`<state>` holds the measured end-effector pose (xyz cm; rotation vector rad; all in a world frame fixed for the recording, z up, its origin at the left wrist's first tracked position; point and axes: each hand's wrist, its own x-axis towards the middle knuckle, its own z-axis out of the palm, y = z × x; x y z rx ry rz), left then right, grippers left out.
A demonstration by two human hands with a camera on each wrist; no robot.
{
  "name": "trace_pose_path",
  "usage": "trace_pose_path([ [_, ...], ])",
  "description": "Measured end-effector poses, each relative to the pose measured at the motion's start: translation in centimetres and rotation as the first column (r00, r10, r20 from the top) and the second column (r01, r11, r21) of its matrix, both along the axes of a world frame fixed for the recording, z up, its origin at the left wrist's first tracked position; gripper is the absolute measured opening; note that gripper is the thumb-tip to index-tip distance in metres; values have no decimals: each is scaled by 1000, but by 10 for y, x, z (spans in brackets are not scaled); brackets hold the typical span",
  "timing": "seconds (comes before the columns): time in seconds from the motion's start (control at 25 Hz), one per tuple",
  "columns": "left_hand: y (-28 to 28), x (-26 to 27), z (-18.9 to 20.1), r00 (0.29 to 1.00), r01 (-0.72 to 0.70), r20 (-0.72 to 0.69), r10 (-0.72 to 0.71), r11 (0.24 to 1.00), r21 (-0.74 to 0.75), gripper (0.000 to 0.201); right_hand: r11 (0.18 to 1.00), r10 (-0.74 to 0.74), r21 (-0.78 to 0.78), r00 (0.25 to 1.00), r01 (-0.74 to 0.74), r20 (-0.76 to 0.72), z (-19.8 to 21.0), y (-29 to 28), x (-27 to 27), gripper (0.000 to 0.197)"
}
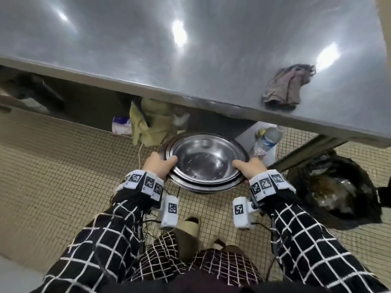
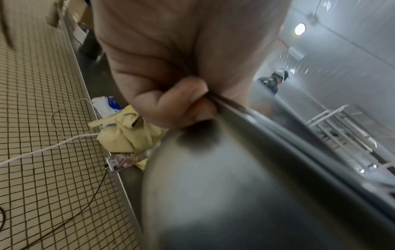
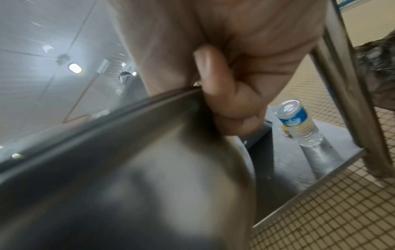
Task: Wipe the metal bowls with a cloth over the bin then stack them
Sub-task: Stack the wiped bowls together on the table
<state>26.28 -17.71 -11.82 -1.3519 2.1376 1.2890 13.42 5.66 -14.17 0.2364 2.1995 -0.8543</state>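
Note:
A stack of nested metal bowls [image 1: 204, 159] hangs below the edge of the steel table, above the tiled floor. My left hand [image 1: 157, 164] grips the stack's left rim, thumb over the top and fingers curled underneath [image 2: 181, 104]. My right hand [image 1: 249, 167] grips the right rim the same way, fingers [image 3: 226, 101] wrapped under the rims. The bowls' outer wall [image 2: 235, 186] fills the left wrist view, and the bowls [image 3: 128, 169] fill much of the right wrist view. A crumpled brownish cloth [image 1: 285, 87] lies on the steel table [image 1: 190, 60], near its front edge at the right.
A black-bagged bin [image 1: 336, 187] stands on the floor at the right. A water bottle [image 1: 267, 140] and a yellow cloth bundle [image 1: 148, 121] sit on the low shelf under the table. A white cable [image 2: 53, 145] runs across the tiled floor. A table leg [image 3: 350, 84] rises at the right.

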Motion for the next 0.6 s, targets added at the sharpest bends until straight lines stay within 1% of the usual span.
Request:
trace_pose_path([
  [0.08,5,-25,-48,1000,29,10,-29,999,-34,45,998,-66,-3,998,66,11,-37,3,-9,92],
  [0.12,7,-37,-78,999,48,9,-47,998,-41,49,996,-86,-3,996,86,-4,-59,7,-15,85],
  [0.2,12,-67,-140,995,99,14,-99,994,-37,54,994,-104,4,993,105,-56,-115,16,-39,67],
  [0.24,13,-78,-164,994,113,13,-113,994,-8,56,994,-106,-3,992,106,-71,-138,18,-49,61],
  [0.28,15,-96,-198,993,120,-2,-120,993,8,65,995,-100,-10,990,100,-95,-166,21,-63,58],
  [0.36,18,-129,-267,987,156,-50,-155,988,23,103,997,-74,-6,988,74,-139,-221,26,-90,56],
  [0.4,21,-146,-295,982,164,-95,-161,986,27,110,997,-76,-4,985,76,-155,-248,28,-104,55],
  [0.44,21,-163,-327,978,170,-126,-166,985,22,102,996,-84,0,979,86,-185,-279,29,-118,54],
  [0.48,20,-179,-356,972,170,-165,-167,986,2,90,995,-94,10,969,99,-227,-305,30,-131,54],
  [0.52,21,-193,-377,968,170,-184,-173,985,-28,81,993,-104,22,955,115,-277,-333,31,-144,55],
  [0.56,23,-206,-394,966,171,-190,-176,984,-39,77,992,-111,26,938,126,-328,-360,31,-156,55],
  [0.6,23,-217,-410,964,180,-189,-185,983,-43,77,991,-106,36,924,128,-367,-377,32,-164,54],
])
